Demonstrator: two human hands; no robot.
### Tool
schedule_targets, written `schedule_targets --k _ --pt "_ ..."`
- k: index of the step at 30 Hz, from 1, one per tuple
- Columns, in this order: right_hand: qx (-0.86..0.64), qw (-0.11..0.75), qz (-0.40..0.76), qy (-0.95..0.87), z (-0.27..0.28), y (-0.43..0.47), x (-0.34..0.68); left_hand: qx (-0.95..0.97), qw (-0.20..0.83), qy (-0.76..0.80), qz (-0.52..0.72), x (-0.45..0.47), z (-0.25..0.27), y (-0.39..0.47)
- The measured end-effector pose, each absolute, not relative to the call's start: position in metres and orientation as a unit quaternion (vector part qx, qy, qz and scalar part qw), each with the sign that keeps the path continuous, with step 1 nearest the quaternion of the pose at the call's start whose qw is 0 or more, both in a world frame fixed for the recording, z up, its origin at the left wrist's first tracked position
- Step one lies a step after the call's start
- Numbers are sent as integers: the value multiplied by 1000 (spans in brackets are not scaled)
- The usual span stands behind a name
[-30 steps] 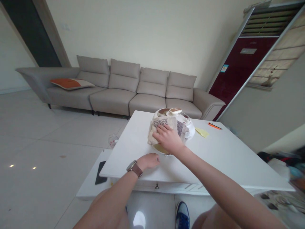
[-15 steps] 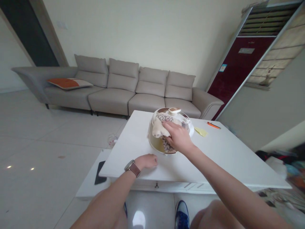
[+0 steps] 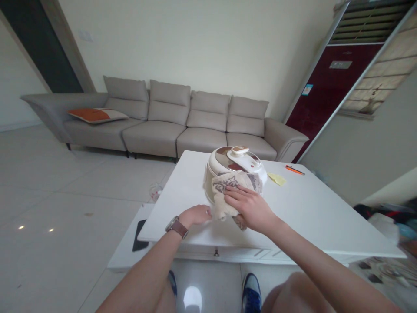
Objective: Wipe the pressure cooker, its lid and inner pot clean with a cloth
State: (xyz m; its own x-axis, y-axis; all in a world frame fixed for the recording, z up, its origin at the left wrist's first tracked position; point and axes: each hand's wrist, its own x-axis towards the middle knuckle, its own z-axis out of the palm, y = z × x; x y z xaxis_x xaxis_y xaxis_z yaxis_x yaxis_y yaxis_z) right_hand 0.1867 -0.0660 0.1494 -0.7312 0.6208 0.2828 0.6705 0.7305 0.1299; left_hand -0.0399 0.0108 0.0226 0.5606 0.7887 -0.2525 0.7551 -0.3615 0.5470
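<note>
A patterned beige cloth (image 3: pixel 224 204) is bunched under my right hand (image 3: pixel 249 206), which presses it against the front of a white rice cooker (image 3: pixel 211 167). The fingers lie over the cloth, and its lower corner hangs toward the table. The cooker has a brown-and-white lid with a raised handle (image 3: pixel 239 150); its front is covered by the cloth. My left hand (image 3: pixel 197 214), with a watch on the wrist, is curled closed at the cooker's lower left, close to the cloth's edge. I see nothing in it.
The cooker stands on a white table (image 3: pixel 312 217). To its right lie a yellow paper (image 3: pixel 276 179) and an orange pen or cutter (image 3: pixel 295 170). A lower white shelf with a dark flat object (image 3: pixel 140 237) is at left. A grey sofa (image 3: pixel 202 140) stands behind.
My right hand has brought the cloth from the lid down to the cooker's front, toward me, uncovering the lid. My left hand has shifted slightly up and left on the table.
</note>
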Motion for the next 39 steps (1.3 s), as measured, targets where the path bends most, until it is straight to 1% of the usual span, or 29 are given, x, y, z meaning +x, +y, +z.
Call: schedule_targets --k 5,7,9,12,14,17,19,20,22,27,29,32,34,36,39 --pt "-408 221 -168 -870 134 -63 241 825 301 479 -23 -43 28 6" --pt "-431 262 -172 -846 131 -60 257 826 300 477 -31 -42 30 3" --pt "-471 330 -163 -802 132 -59 266 827 298 475 -35 -41 31 2" --pt "-542 465 -139 -686 147 -58 275 828 297 474 -39 -39 31 1" --pt "-570 536 -132 -608 162 -59 281 827 298 475 -38 -37 30 1" --pt "-572 609 -157 -527 185 -61 293 827 301 474 -33 -35 28 3" --pt "-568 633 -184 -493 193 -63 300 826 305 474 -27 -33 26 3" --pt "-572 632 -195 -485 193 -63 302 825 308 474 -22 -33 25 4" --pt "-594 599 -202 -498 187 -60 305 822 315 475 -9 -31 24 4" --pt "-637 426 -143 -626 143 -40 289 809 347 470 55 -25 30 5" --pt "-610 386 -141 -678 123 -36 278 778 404 462 131 -21 38 6" --pt "-562 374 -176 -716 97 -38 267 662 552 408 301 -16 52 7" --pt "-536 375 -190 -732 86 -42 265 583 630 347 378 -12 60 6" --pt "-520 375 -195 -742 79 -45 266 525 675 303 420 -8 63 5" --pt "-503 396 -205 -740 72 -44 268 454 706 280 465 -1 64 2"
